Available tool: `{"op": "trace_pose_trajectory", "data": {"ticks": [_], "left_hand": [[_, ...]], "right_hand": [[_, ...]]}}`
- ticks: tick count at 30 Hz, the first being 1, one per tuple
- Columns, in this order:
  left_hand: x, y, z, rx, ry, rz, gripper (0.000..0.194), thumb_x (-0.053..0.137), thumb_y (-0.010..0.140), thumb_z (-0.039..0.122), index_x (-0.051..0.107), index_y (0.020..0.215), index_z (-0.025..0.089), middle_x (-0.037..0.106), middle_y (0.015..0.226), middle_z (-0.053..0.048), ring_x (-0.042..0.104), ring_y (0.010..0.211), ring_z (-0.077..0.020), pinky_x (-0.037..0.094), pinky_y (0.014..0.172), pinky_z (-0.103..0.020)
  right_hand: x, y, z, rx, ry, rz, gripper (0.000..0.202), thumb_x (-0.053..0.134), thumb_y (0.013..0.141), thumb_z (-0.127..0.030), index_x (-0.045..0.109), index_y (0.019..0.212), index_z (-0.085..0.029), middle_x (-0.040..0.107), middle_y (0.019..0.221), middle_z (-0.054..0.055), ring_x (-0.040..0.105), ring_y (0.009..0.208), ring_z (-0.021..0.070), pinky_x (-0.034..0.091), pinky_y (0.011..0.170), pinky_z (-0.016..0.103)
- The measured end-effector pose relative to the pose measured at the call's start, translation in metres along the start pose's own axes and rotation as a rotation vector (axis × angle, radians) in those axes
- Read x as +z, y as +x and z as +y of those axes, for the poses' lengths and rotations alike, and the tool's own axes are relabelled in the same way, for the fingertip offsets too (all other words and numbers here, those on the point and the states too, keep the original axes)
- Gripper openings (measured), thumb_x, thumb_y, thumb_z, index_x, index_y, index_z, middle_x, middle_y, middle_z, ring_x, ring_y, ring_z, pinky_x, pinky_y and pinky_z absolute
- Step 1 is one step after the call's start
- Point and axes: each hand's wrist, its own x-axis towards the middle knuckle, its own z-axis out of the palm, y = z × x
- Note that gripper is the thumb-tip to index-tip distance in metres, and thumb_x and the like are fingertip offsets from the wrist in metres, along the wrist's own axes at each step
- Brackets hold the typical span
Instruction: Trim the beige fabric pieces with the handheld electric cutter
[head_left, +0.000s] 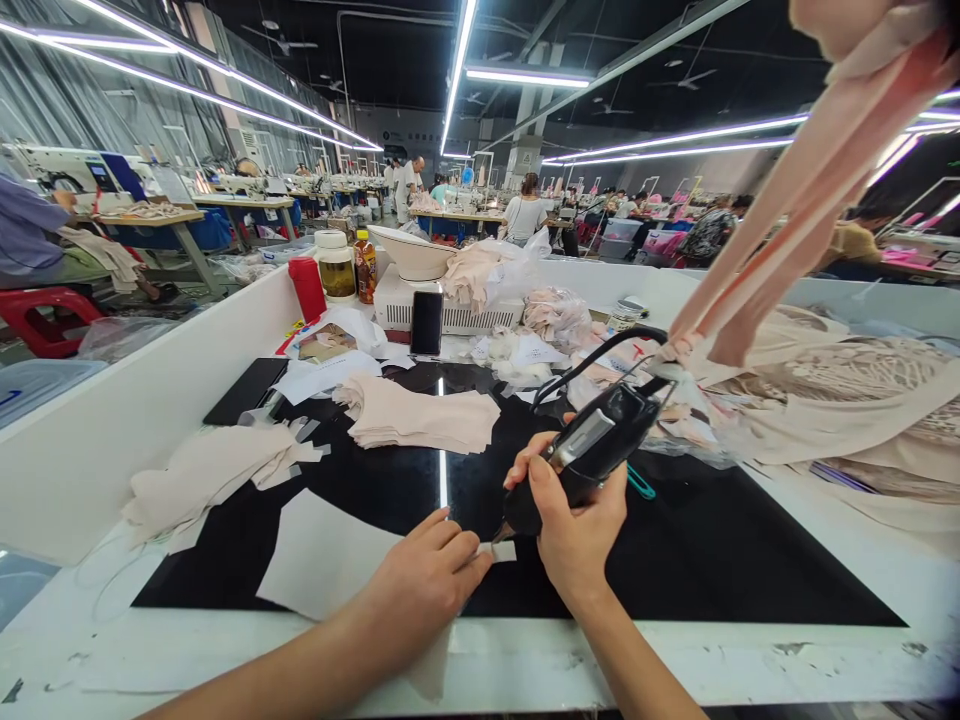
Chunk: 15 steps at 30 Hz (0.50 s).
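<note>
My right hand [574, 515] is wrapped round a black hand-held electric tool [604, 435], whose narrow tip points down and left. From its rear end run a black cord and pink fabric strips [814, 190], which lead up and to the right. Just left of that tip, my left hand [431, 570] has its fingers closed together at the right end of a pale fabric piece [322, 555]. A small white tab [504, 551] pokes out past the fingertips, beneath the tool. Whether the tip touches it, I cannot tell. Under all this lies a black mat [735, 560].
A stack of beige fabric pieces [424, 415] lies behind my hands, with a looser pile [214, 475] at left. A phone [427, 323] leans against a white box [394, 300]. Jars, a bottle and plastic bags crowd the back; beige garments [847, 400] heap at right. A low white wall [157, 410] borders the table.
</note>
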Motion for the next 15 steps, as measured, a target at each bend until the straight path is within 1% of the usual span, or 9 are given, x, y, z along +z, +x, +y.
{"op": "trace_pose_trajectory", "data": {"ticks": [2, 5, 11, 14, 15], "left_hand": [[-0.0005, 0.0001, 0.0004, -0.006, -0.009, -0.006, 0.022, 0.047, 0.109, 0.013, 0.063, 0.125, 0.015, 0.068, 0.103, -0.003, 0.065, 0.093, -0.0186, 0.050, 0.111, -0.042], [-0.0007, -0.0001, 0.0009, -0.011, -0.014, -0.010, 0.022, 0.046, 0.110, 0.013, 0.063, 0.123, 0.015, 0.068, 0.104, -0.004, 0.064, 0.092, -0.0186, 0.051, 0.111, -0.044], [0.0027, -0.0024, -0.0005, -0.003, -0.025, -0.006, 0.021, 0.048, 0.109, 0.014, 0.061, 0.126, 0.015, 0.069, 0.107, -0.005, 0.065, 0.095, -0.0194, 0.049, 0.112, -0.044], [0.0052, -0.0035, -0.0012, -0.012, -0.042, 0.024, 0.019, 0.052, 0.108, 0.013, 0.062, 0.124, 0.016, 0.069, 0.107, -0.004, 0.065, 0.094, -0.0191, 0.049, 0.112, -0.044], [0.0057, -0.0037, -0.0013, -0.016, -0.049, 0.030, 0.019, 0.053, 0.107, 0.013, 0.062, 0.124, 0.016, 0.070, 0.106, -0.004, 0.065, 0.093, -0.0191, 0.049, 0.112, -0.043]], "right_hand": [[-0.0016, 0.0021, -0.0013, -0.013, 0.002, 0.031, 0.032, 0.079, 0.088, -0.022, 0.055, 0.109, -0.028, 0.067, 0.085, -0.005, 0.064, 0.059, 0.0122, 0.058, 0.055, 0.029], [-0.0046, 0.0039, -0.0026, -0.023, -0.013, 0.067, 0.032, 0.079, 0.088, -0.021, 0.055, 0.108, -0.027, 0.067, 0.085, -0.006, 0.064, 0.060, 0.0113, 0.059, 0.056, 0.028], [-0.0054, 0.0017, -0.0007, -0.035, -0.006, 0.031, 0.027, 0.078, 0.089, -0.020, 0.056, 0.102, -0.027, 0.067, 0.085, -0.006, 0.064, 0.060, 0.0107, 0.059, 0.057, 0.027], [-0.0055, 0.0013, -0.0014, -0.026, -0.017, 0.017, 0.023, 0.077, 0.090, -0.020, 0.057, 0.099, -0.026, 0.067, 0.087, -0.005, 0.064, 0.061, 0.0107, 0.059, 0.058, 0.028], [-0.0058, 0.0011, -0.0024, -0.019, -0.014, 0.016, 0.022, 0.077, 0.090, -0.021, 0.058, 0.100, -0.027, 0.067, 0.087, -0.005, 0.064, 0.062, 0.0109, 0.059, 0.058, 0.028]]}}
